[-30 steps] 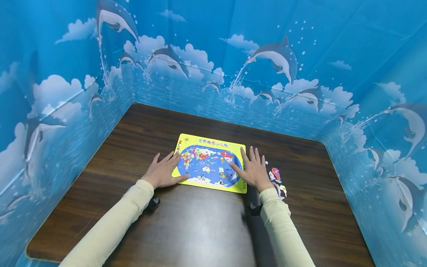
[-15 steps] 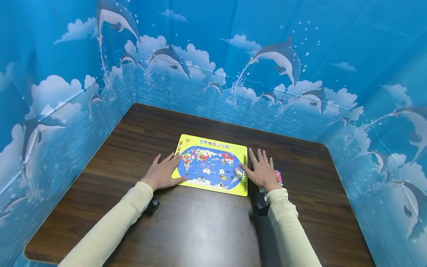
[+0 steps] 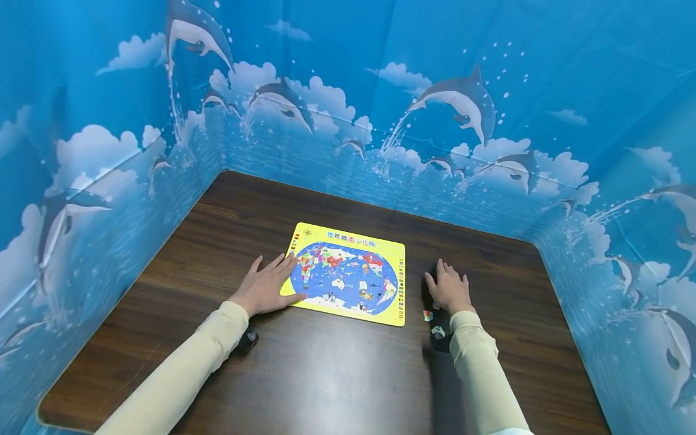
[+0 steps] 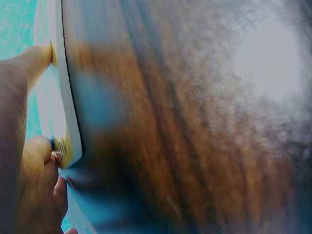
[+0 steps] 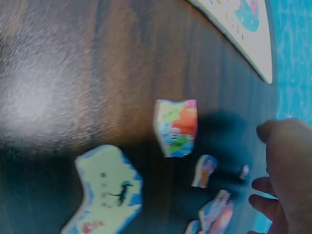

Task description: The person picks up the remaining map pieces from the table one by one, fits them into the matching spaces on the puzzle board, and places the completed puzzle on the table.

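A yellow-bordered world map puzzle board (image 3: 348, 313) with a blue oval map lies flat on the table. My left hand (image 3: 264, 287) rests on its left edge, fingers spread and thumb on the lower border; the left wrist view shows that hand (image 4: 36, 161) at the board's edge. To the right of the board, my right hand (image 3: 451, 289) is held above the loose puzzle pieces, with nothing visible in its fingers. The right wrist view shows a multicoloured piece (image 5: 178, 129), a larger pale piece (image 5: 109, 185) and smaller pieces (image 5: 204, 170) near the hand. Other pieces are hidden under the hand and sleeve.
The dark wooden table (image 3: 337, 386) has rounded corners. Blue curtains with dolphins (image 3: 462, 99) close it in at the back and both sides. A black wrist camera (image 3: 248, 341) sits under the left forearm.
My right hand has left the board and moved right over the loose pieces, covering most of them in the head view. My left hand stays on the board's left edge.
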Tool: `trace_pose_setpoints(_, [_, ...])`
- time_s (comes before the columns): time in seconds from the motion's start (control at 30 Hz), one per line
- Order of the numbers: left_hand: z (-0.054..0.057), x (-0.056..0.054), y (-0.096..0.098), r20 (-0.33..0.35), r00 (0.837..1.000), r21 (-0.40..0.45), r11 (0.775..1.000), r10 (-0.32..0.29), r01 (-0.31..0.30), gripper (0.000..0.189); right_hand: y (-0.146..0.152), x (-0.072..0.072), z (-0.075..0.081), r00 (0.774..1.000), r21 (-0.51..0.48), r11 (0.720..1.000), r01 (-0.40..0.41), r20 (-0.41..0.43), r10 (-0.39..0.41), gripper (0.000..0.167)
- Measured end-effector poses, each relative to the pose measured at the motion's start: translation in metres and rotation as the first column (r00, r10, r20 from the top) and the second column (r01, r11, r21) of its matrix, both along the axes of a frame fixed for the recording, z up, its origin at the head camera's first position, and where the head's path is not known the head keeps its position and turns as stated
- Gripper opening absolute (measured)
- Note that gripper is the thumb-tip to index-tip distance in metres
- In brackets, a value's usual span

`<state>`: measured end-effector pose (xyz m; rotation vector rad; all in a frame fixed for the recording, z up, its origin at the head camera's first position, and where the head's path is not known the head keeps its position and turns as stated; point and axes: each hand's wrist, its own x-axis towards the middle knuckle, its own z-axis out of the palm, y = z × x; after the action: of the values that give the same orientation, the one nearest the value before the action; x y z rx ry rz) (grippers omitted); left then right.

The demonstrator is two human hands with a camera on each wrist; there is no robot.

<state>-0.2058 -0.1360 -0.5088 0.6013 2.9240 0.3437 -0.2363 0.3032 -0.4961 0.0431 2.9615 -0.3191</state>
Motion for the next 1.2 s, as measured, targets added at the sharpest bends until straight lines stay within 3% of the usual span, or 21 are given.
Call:
trace_pose_setpoints(0.13, [-0.001, 0.0, -0.001, 0.004, 1.0, -0.003, 1.0, 0.003, -0.003, 0.096, 0.004, 0.0, -0.006, 0.999, 0.036, 0.999, -0.003, -0.044, 0.004, 0.06])
trace_pose_setpoints(0.23, [-0.001, 0.0, -0.001, 0.001, 1.0, 0.004, 1.0, 0.001, -0.001, 0.096, 0.006, 0.001, -0.007, 0.991, 0.061, 0.998, -0.006, -0.135, 0.014, 0.049])
trace_pose_setpoints(0.4, [-0.001, -0.001, -0.001, 0.004, 1.0, -0.004, 1.0, 0.002, -0.002, 0.096, 0.011, 0.002, -0.008, 0.944, 0.049, 0.999, 0.014, -0.329, 0.003, 0.028])
trace_pose_setpoints(0.5, [-0.001, -0.001, -0.002, 0.001, 1.0, -0.008, 1.0, 0.001, -0.001, 0.096, 0.013, 0.002, -0.007, 0.921, 0.002, 1.0, 0.022, -0.388, -0.019, 0.023])
trace_pose_setpoints(0.67, [0.001, -0.002, -0.002, -0.014, 1.0, -0.003, 1.0, -0.001, 0.001, 0.096, 0.014, 0.001, -0.004, 0.916, -0.065, 0.997, 0.046, -0.396, -0.068, 0.018])
trace_pose_setpoints(0.93, [-0.001, -0.001, -0.002, 0.005, 1.0, -0.004, 1.0, 0.003, -0.003, 0.096, 0.013, -0.002, -0.003, 0.939, -0.136, 0.985, 0.108, -0.311, -0.146, 0.018])
trace_pose_setpoints(1.2, [-0.003, -0.002, -0.001, 0.003, 1.0, -0.009, 1.0, 0.003, -0.003, 0.096, 0.013, -0.004, -0.009, 0.938, -0.204, 0.971, 0.122, -0.296, -0.18, 0.015])
